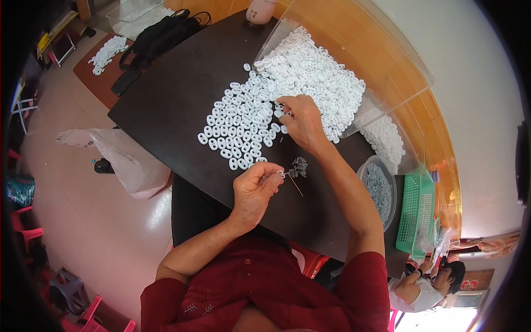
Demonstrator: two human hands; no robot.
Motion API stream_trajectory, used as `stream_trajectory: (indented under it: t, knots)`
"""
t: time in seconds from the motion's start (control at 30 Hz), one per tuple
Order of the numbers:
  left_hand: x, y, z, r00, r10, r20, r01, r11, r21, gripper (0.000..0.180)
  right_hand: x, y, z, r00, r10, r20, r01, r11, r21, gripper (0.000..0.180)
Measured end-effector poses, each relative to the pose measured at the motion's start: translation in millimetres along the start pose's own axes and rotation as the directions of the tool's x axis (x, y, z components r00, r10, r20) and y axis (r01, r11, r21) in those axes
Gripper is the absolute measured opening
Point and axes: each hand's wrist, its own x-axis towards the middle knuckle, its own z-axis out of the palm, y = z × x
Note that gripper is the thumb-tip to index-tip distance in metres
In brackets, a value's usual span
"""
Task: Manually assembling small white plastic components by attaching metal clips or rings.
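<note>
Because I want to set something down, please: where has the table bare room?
Widest: upper left of the dark table, between black bag and white oval pieces. Smaller: below the thin stick, between left hand and right forearm. Crowded: upper right, by the clear bin; right end, by the round tub and green basket.

Place: looks like a small, informal hand-assembly workshop, perhaps inside a home.
Smooth dark-brown tabletop: serves as workbench, partly spread with small white oval two-holed pieces.
Large clear plastic bin: holds similar pieces in bulk.
Round translucent plastic tub: holds loose small grey parts.
Low reddish-brown tabletop: bears another white heap.
Pink plastic seats: stand about on pale tiled floor.
Plain white wall: carries glossy orange-brown wood-look panelling lower down.
Draped patterned cloth: adds a domestic touch.
</note>
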Motion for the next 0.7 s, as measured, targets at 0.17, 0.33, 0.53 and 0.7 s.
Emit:
stream_trajectory:
  t: [0.17, 0.33, 0.53, 0.7]
  knots:
    - [0.2, -0.7, 0.3, 1.0, -0.005, -0.002, 0.005, 1.0, -0.004, 0.017, -10.0, 13.5, -10.3, 0.995, 0.029, -0.092, -0.022, 0.997, 0.077, 0.021]
    - [0.7, -0.6, -0.2, 1.0, 0.0, 0.01, 0.0, 1.0, 0.013, 0.017, -25.5, -4.5, -14.4, 0.999, -0.028, 0.046, 0.022, 0.992, 0.125, 0.016]
    - [1.3, -1.3, 0.2, 1.0, -0.005, 0.009, 0.005, 1.0, 0.011, 0.017, -19.3, -12.0, -7.5, 0.996, -0.056, 0.075, 0.061, 0.996, -0.061, 0.012]
    - [0.7, -3.5, -1.4, 1.0, 0.004, 0.008, -0.004, 1.0, 0.001, 0.017, -14.5, -15.1, -6.2, 0.99, -0.055, 0.13, 0.056, 0.998, -0.005, 0.011]
